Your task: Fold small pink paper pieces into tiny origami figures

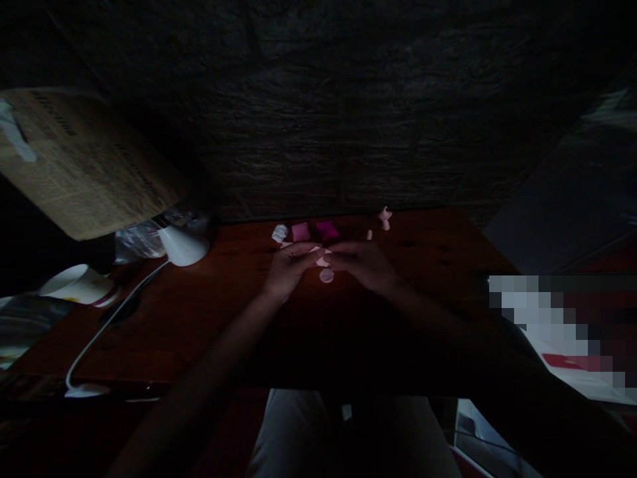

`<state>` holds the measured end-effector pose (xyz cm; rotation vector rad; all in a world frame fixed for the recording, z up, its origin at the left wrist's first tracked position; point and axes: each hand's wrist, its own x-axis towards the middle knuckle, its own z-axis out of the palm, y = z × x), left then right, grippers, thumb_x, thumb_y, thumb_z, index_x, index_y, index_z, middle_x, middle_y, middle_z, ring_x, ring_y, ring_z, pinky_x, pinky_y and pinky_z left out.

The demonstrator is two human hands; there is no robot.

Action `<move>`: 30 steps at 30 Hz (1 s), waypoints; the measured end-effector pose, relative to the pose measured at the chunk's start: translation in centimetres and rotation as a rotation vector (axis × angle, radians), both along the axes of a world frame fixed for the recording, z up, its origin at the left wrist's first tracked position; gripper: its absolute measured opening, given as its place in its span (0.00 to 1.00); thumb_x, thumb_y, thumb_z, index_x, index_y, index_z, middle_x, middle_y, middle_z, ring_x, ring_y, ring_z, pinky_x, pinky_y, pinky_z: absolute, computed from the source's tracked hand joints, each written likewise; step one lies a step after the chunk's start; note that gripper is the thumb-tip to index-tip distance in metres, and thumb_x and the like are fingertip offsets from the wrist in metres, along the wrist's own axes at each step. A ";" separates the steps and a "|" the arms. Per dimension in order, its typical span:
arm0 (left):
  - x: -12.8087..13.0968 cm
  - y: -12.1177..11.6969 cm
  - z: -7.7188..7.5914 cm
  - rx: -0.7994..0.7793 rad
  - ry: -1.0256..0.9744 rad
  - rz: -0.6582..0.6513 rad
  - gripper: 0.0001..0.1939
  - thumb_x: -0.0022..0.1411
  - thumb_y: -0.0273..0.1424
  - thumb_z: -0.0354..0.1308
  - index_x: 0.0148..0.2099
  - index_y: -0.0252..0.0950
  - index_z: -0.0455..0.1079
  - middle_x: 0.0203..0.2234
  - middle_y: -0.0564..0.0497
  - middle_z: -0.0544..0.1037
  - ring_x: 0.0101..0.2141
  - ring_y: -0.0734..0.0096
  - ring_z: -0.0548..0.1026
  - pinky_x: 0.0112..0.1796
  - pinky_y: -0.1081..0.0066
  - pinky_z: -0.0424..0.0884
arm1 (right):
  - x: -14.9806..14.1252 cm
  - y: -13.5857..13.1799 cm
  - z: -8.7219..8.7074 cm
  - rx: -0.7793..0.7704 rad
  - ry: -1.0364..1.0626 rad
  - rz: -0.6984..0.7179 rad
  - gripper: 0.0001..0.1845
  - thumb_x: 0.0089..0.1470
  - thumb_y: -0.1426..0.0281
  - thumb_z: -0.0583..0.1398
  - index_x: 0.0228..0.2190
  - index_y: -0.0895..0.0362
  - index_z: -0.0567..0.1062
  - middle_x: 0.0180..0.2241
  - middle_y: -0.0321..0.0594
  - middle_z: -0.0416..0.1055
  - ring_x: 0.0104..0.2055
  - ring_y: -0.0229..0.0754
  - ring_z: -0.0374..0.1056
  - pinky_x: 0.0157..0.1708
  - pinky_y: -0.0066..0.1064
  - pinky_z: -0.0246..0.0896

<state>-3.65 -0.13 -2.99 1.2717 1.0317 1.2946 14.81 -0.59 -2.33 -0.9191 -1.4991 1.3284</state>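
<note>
Both hands meet over the table, their fingers pinched on a small pale pink piece that looks like modelling clay. My left hand grips its left side and my right hand its right side; the fingers cover part of it. Just below the fingertips lies a flat pale pink disc. Behind the hands are a white lump, a pink square block and a magenta block. A small pale stub lies beyond my right hand, near an upright pale pink figure.
Dim light falls on the brown wooden table, which meets a dark brick-patterned wall. At left stand a white lamp with its cable, a paper cup and a printed brown paper bag. White papers show at right.
</note>
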 end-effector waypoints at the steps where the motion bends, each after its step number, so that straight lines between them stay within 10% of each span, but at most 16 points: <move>1: 0.0 0.0 0.0 0.007 -0.002 0.011 0.17 0.46 0.39 0.77 0.37 0.35 0.83 0.33 0.48 0.85 0.35 0.64 0.81 0.46 0.62 0.76 | 0.0 0.0 0.0 -0.013 0.005 -0.006 0.11 0.50 0.62 0.69 0.36 0.53 0.85 0.36 0.39 0.83 0.40 0.47 0.79 0.46 0.41 0.70; 12: -0.1 0.0 0.0 -0.056 -0.068 -0.151 0.17 0.49 0.39 0.76 0.38 0.34 0.83 0.36 0.47 0.85 0.39 0.67 0.81 0.48 0.66 0.77 | 0.1 -0.1 0.2 0.070 -0.058 -0.081 0.12 0.49 0.62 0.69 0.35 0.55 0.84 0.36 0.38 0.83 0.41 0.47 0.78 0.45 0.37 0.70; 30: 0.3 -0.1 0.4 -0.145 -0.217 -0.100 0.20 0.42 0.35 0.80 0.38 0.35 0.82 0.36 0.49 0.85 0.37 0.71 0.81 0.45 0.69 0.78 | -0.1 0.3 0.0 -0.213 0.225 -0.031 0.13 0.41 0.66 0.74 0.32 0.55 0.85 0.32 0.38 0.82 0.37 0.42 0.79 0.49 0.39 0.75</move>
